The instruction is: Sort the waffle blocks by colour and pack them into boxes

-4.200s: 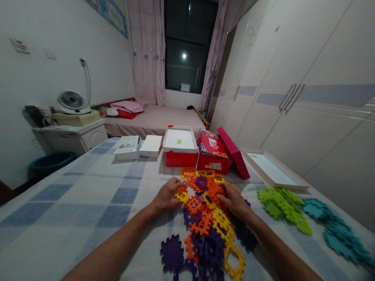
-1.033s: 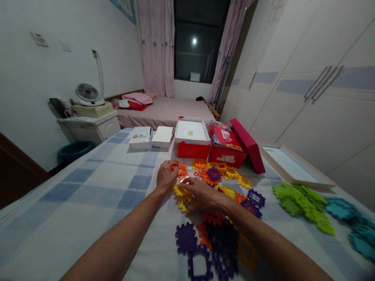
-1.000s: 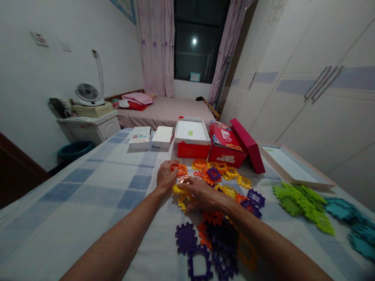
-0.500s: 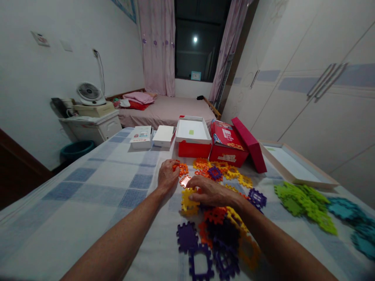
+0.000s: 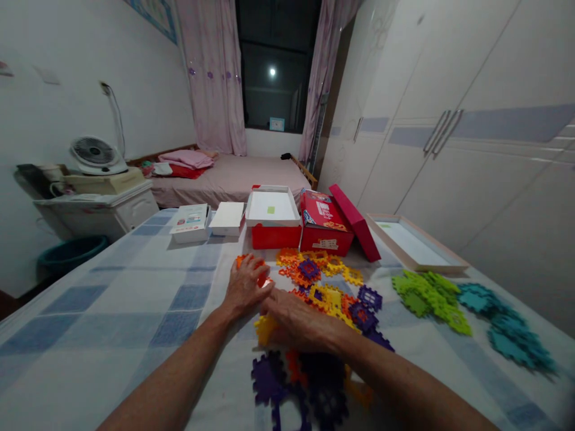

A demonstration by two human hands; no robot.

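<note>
Yellow piece [image 5: 264, 330], one, is grasped by right fingers [image 5: 271, 304]; left fingers' [image 5: 253, 270] grip cannot be told. Rightward, two piles [image 5: 422, 296] [image 5: 510, 335] are spread.

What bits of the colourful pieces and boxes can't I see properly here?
All in the head view:
Orange pieces: partly hidden by the left hand, so their outlines don't show.
Yellow piece: partly covered by the right hand.
Purple frame: cut off by the bottom edge.
White label on the printed red box: its writing is too small to read.
</note>
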